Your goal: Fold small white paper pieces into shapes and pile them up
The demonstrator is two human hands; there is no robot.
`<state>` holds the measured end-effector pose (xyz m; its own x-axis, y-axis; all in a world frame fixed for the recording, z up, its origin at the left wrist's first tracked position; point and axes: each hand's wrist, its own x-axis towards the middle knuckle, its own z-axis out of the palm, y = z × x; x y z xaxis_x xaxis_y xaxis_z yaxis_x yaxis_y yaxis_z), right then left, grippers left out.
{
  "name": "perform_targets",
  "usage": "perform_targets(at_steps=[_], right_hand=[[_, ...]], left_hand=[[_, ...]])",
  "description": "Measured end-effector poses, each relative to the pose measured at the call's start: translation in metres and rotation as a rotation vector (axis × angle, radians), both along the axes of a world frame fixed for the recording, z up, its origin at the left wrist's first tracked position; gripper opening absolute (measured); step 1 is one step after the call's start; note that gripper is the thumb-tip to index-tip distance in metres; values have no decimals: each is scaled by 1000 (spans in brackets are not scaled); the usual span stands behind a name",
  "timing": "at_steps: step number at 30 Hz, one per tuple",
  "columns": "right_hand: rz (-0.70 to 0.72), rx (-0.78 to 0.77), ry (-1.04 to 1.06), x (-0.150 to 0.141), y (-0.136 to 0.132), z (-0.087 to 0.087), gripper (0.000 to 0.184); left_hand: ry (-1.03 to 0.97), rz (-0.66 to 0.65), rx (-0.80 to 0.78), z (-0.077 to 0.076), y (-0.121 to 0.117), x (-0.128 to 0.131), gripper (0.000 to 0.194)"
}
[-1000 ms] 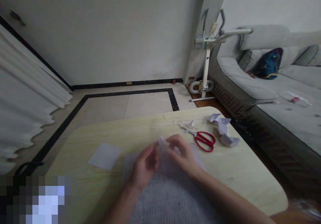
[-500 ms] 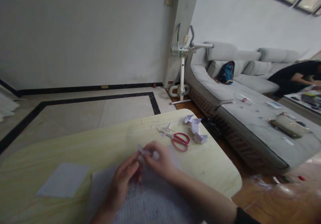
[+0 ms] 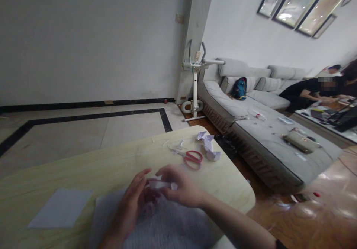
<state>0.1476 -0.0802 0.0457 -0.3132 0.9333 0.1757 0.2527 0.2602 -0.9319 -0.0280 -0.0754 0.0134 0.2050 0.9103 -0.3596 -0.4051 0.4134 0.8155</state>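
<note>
Both of my hands meet over the near middle of a pale wooden table [image 3: 111,167]. My left hand [image 3: 131,204] and my right hand [image 3: 181,187] pinch a small folded piece of white paper [image 3: 158,184] between their fingertips. Under the hands lies a larger white sheet [image 3: 111,212]. A grey knitted cloth [image 3: 170,226] covers my lap below my forearms. Red-handled scissors [image 3: 192,157] lie farther off to the right, apart from both hands.
A square white sheet [image 3: 60,212] lies at the left. Paper scraps [image 3: 175,145] and folded paper pieces [image 3: 209,145] sit beside the scissors. A grey sofa [image 3: 251,122], a white exercise machine [image 3: 195,85] and a seated person [image 3: 312,91] are at the right.
The view has swung to the right, bringing the sofa and the seated person in. My hands stay together on the small paper, which now lies flatter between the fingertips.
</note>
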Motion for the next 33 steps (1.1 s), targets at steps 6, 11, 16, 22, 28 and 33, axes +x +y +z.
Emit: perform_targets(at_steps=[6, 11, 16, 22, 28, 33], right_hand=[[110, -100, 15, 12, -13, 6, 42], [29, -119, 26, 21, -20, 7, 42], [-400, 85, -195, 91, -19, -6, 38], [-819, 134, -617, 184, -11, -50, 68], [-800, 75, -787, 181, -7, -63, 64], [-873, 78, -795, 183, -4, -67, 61]], left_hand=[[-40, -223, -40, -7, -4, 2, 28], [-55, -198, -87, -1, -3, 2, 26], [-126, -97, -165, 4, -1, -3, 32], [-235, -21, -195, -3, 2, -7, 31], [-382, -36, -132, -13, 8, -9, 38], [-428, 19, -111, -23, 13, -9, 30]])
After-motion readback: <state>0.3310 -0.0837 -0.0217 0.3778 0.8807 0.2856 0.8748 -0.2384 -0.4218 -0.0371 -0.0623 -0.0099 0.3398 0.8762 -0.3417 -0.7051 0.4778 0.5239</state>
